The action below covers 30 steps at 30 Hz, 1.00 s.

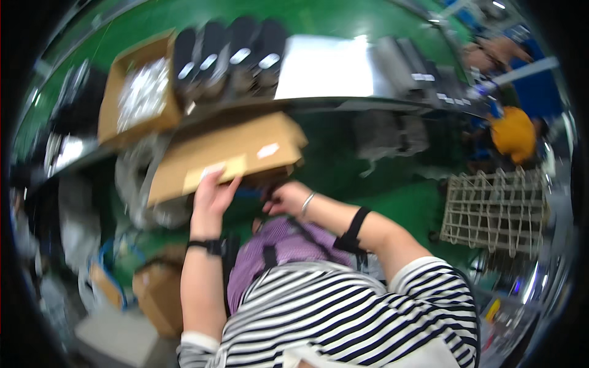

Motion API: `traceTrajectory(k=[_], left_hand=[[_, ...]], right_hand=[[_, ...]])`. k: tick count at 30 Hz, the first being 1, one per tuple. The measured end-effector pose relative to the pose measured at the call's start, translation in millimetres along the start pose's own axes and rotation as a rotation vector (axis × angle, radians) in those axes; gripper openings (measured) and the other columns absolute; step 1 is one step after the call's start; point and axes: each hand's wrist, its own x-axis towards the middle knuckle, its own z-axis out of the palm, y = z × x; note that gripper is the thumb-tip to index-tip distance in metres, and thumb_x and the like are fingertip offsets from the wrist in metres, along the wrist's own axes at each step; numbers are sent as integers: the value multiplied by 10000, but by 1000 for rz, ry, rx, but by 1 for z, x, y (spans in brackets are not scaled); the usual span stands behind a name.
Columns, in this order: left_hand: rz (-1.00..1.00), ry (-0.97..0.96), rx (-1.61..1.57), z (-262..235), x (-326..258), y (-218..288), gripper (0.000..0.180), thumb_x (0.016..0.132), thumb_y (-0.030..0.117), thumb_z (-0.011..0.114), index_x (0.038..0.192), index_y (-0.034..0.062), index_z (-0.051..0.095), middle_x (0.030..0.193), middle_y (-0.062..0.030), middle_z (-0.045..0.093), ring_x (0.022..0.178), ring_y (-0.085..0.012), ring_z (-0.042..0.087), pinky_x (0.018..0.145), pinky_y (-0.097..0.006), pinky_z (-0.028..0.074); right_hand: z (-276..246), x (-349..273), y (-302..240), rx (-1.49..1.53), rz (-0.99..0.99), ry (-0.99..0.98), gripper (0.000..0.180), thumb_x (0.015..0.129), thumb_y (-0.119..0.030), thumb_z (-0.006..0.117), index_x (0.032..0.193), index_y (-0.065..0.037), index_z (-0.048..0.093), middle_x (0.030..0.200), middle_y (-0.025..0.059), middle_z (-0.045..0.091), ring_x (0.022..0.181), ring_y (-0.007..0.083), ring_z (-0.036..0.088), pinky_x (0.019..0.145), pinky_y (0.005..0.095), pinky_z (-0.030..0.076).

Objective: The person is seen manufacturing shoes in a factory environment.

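- Tan, slightly blurred in my head view, the cardboard box (211,147) slanted before the bench (368,105), its right end farther from the body.
- The left hand (210,199) pinched the near edge, fingers over a yellow patch (236,165).
- The right hand (288,197) curled just below the box's right end; I couldn't tell whether it pinched anything — blur and shadow hid the fingertips.
- I judged that the box could swing or slip, since the left hand's edge grip was the only sure hold I saw.
- An open carton (107,119) sat near its far side — a careless lift might knock it.
- Loose clear plastic (130,178) by the left end could snag a corner.
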Motion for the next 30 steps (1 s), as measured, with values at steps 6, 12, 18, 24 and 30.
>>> traceTrajectory(k=[6,12,18,24,30], left_hand=[[34,74,58,7,-13,-8,217,780,22,489,993,-10,462,979,-137,516,893,-257,533,722,-382,512],[-26,64,129,-26,-7,-32,238,798,40,495,1026,-22,465,962,-129,543,856,-242,563,655,-349,537],[-210,362,29,-146,16,-98,243,802,133,558,1006,26,481,890,-110,571,823,-237,564,721,-345,495],[121,668,153,-149,11,-63,904,668,545,607,1313,227,60,1386,-69,85,1261,-318,97,944,-559,191],[189,842,98,-155,81,-38,1064,633,573,617,1294,304,-172,1395,-85,-34,1276,-306,-19,955,-581,29]], right_hand=[[-16,54,2,1110,235,221,272,784,-233,442,996,-69,486,897,116,555,798,290,560,722,406,470],[-36,44,18,845,209,328,409,781,-442,477,1020,-112,516,962,64,579,840,214,576,741,380,474],[-98,-4,89,657,704,985,193,792,-205,423,878,-80,543,791,77,587,773,226,563,665,405,458],[-109,67,87,-204,188,775,793,684,-358,665,1221,62,260,1197,254,385,1131,302,382,917,389,336],[-100,119,47,9,443,474,1081,520,-546,711,1210,134,230,1187,258,396,1102,322,419,908,348,367]])
